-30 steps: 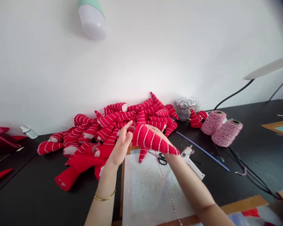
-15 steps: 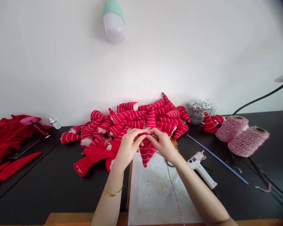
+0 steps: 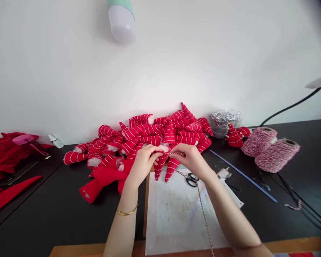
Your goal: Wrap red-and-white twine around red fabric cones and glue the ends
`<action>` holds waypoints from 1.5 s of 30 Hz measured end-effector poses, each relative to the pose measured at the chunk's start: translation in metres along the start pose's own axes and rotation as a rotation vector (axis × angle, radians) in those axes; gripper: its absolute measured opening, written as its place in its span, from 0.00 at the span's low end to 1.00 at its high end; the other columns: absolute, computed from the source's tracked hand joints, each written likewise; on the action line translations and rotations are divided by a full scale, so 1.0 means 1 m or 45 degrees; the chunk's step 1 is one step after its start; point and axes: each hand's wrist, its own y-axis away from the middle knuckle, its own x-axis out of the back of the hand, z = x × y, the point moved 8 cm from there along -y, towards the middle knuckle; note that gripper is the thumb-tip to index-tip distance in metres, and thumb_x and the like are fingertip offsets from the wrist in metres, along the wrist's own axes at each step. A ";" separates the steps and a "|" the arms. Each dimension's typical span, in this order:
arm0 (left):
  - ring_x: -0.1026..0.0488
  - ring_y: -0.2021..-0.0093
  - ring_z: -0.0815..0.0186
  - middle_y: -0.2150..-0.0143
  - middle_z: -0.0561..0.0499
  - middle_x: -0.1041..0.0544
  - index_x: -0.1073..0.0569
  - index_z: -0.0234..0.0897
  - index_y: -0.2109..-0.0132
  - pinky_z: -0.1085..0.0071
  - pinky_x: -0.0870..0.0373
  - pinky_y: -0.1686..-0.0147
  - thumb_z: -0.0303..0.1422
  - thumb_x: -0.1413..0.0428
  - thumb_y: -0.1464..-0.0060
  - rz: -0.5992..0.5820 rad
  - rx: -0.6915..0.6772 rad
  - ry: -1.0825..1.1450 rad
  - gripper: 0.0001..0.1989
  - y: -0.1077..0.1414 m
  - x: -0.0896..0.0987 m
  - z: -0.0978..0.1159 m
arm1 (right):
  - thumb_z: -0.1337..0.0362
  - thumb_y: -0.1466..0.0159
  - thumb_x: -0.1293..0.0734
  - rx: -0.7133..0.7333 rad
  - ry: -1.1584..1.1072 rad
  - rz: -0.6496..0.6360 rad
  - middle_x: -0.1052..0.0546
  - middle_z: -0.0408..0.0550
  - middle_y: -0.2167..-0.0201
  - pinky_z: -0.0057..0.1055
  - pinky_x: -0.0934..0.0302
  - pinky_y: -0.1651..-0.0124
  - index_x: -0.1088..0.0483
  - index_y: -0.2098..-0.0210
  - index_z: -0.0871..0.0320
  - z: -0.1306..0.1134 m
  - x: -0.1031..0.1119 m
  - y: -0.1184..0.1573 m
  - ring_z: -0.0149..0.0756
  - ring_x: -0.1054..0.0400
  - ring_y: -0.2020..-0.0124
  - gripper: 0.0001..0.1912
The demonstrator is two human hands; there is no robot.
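The left hand [image 3: 143, 162] pinches a striped cone [image 3: 159, 166] before the heap [image 3: 135, 132]; the right hand [image 3: 193, 161] grips cord [image 3: 199, 194] at its rim. Winding seems nearly done here (plain red pieces [image 3: 104, 178] apparently remain).

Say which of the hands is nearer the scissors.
Right: the right hand is just beyond the scissors; the left hand is farther away, to their left.

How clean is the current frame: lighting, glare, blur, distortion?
Head view: bright, soft light on the wall; a faint bluish streak, likely glare, on the white sheet; left hand and right hand fairly sharp. Head view edges: blurred dark patch, upper right corner; some wide-angle stretching likely.
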 end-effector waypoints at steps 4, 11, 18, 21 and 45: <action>0.25 0.70 0.71 0.58 0.50 0.24 0.21 0.39 0.58 0.72 0.26 0.67 0.30 0.45 0.36 -0.051 -0.248 -0.106 0.07 0.000 -0.005 0.018 | 0.61 0.38 0.27 -0.060 -0.323 0.134 0.16 0.49 0.66 0.34 0.30 0.60 0.19 0.65 0.56 0.011 0.000 -0.002 0.41 0.23 0.63 0.06; 0.26 0.72 0.72 0.61 0.51 0.24 0.21 0.40 0.56 0.74 0.26 0.68 0.31 0.44 0.36 0.139 -0.338 -0.113 0.06 0.004 0.005 0.029 | 0.55 0.42 0.24 -0.144 -0.490 0.149 0.16 0.49 0.65 0.36 0.29 0.56 0.18 0.66 0.55 0.022 -0.006 -0.006 0.43 0.21 0.61 0.10; 0.25 0.78 0.74 0.64 0.52 0.20 0.20 0.40 0.55 0.78 0.28 0.78 0.33 0.41 0.38 0.089 -0.197 0.043 0.07 0.005 0.001 0.020 | 0.53 0.42 0.25 -0.306 -0.590 -0.083 0.18 0.47 0.68 0.30 0.34 0.61 0.18 0.66 0.58 0.028 -0.015 -0.008 0.35 0.26 0.67 0.14; 0.23 0.78 0.71 0.67 0.52 0.18 0.20 0.40 0.55 0.78 0.27 0.79 0.36 0.41 0.38 0.060 -0.080 0.136 0.08 0.005 -0.001 0.015 | 0.50 0.42 0.25 -0.348 -0.685 -0.118 0.24 0.43 0.76 0.26 0.40 0.72 0.19 0.68 0.60 0.029 -0.017 -0.008 0.29 0.33 0.74 0.17; 0.20 0.76 0.64 0.67 0.46 0.16 0.21 0.33 0.60 0.75 0.26 0.81 0.43 0.32 0.53 0.081 0.200 0.669 0.18 -0.007 -0.018 -0.005 | 0.55 0.46 0.22 -0.271 -0.732 0.188 0.19 0.46 0.72 0.31 0.33 0.66 0.20 0.71 0.58 0.031 -0.010 -0.009 0.35 0.27 0.70 0.12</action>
